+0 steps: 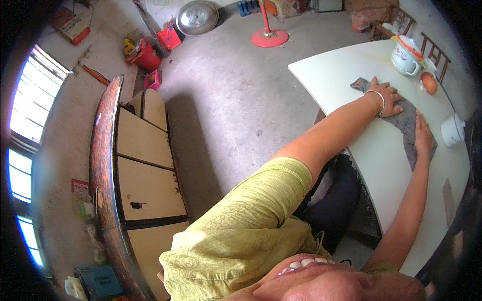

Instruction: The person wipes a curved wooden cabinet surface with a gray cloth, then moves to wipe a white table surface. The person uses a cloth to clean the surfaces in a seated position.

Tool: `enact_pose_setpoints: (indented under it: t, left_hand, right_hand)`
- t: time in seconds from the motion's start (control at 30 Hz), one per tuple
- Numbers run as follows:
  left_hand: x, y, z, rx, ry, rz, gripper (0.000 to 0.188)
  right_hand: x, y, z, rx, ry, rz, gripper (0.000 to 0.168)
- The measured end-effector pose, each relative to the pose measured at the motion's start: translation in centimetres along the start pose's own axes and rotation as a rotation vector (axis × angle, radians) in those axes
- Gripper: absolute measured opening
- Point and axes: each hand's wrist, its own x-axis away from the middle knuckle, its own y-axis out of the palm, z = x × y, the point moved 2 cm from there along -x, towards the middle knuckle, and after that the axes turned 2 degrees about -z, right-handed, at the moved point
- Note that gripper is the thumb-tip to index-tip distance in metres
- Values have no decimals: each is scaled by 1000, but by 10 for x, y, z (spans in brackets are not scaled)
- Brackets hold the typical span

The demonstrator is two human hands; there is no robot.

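Note:
A grey cloth [403, 119] lies spread in a bent strip on a white tabletop [371, 158]. My left hand [385, 98], with a bracelet at the wrist, rests palm down on its far part, fingers spread. Lower down, my right hand [423, 135] lies on the cloth's right side; whether its fingers grip the fabric is hard to see. Beyond my left hand stands a white enamel mug [404, 58] with an orange-rimmed lid. Beside the mug sits a round orange-brown object [429, 83]. A white cup [453, 129] is right of my right hand.
A worn wooden cabinet [145, 188] stands at the left below barred windows [39, 98]. On the concrete floor are a red stand base [269, 38], a red bucket [147, 55] and a large metal lid [197, 17]. Wooden chairs [433, 56] stand behind the table's far end.

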Motion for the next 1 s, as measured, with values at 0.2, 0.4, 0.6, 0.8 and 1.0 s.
enact_pose_setpoints:
  t: [0.2, 0.4, 0.6, 0.8, 1.0]
  left_hand:
    - [34, -7, 12, -1, -24, 19, 54]
    - [72, -15, 26, 3, -15, 23, 54]
    - [104, -17, 31, 2, -4, 36, 54]
    - [105, -16, 36, -3, 8, 33, 54]
    - [100, -21, 28, 6, 46, -44, 55]
  right_hand:
    - [63, -22, -45, 76, 57, 37, 52]
    - [93, -19, -42, 64, -57, 55, 51]
    - [121, -12, -49, 74, -42, 71, 50]
    - [133, -17, -52, 77, 34, 24, 50]
    - [131, -22, -68, 169, 75, -45, 50]
